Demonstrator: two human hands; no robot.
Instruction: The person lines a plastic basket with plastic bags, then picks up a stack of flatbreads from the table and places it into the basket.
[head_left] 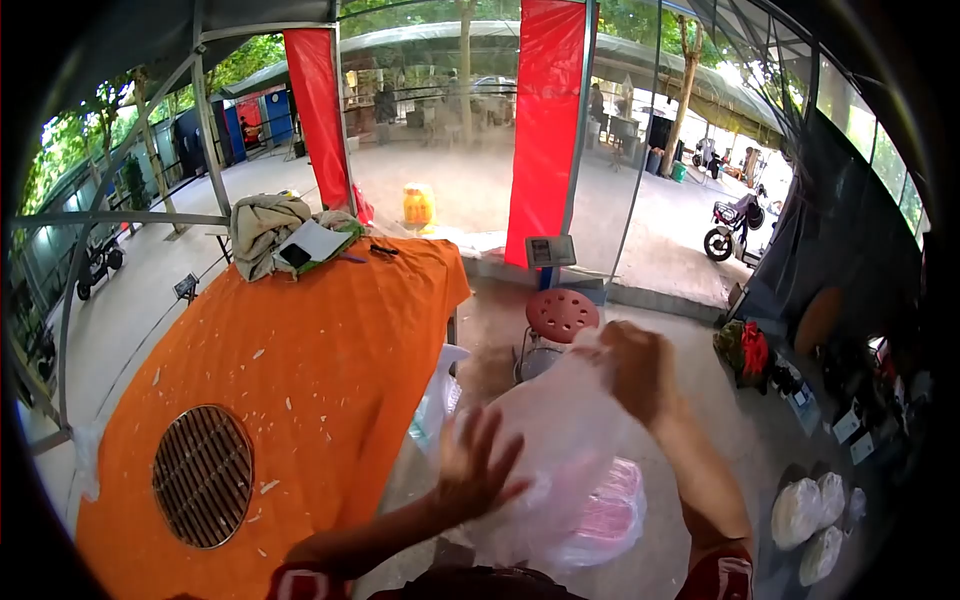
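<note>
Your right hand (640, 365) is closed on the upper edge of a translucent plastic bag (560, 420), which hangs in the air beyond the right edge of the orange-covered bench (330, 350). Your left hand (478, 468) is open, its fingers spread, at the bag's left side; motion blur is present, and you cannot be told from this view whether it touches the film. Your two hands stand apart, with the bag between them. Below the bag, a pink pack (615, 505) in clear wrapping rests on the floor (720, 430). A red stool (560, 312) with a perforated seat stands just beyond your right hand. On your bench, a round slatted grille (203, 477) lies toward the near left corner, with pale scraps (268, 487) scattered about it. At the far left corner, you have a crumpled cloth (262, 235) beside a dark phone (295, 256)
</note>
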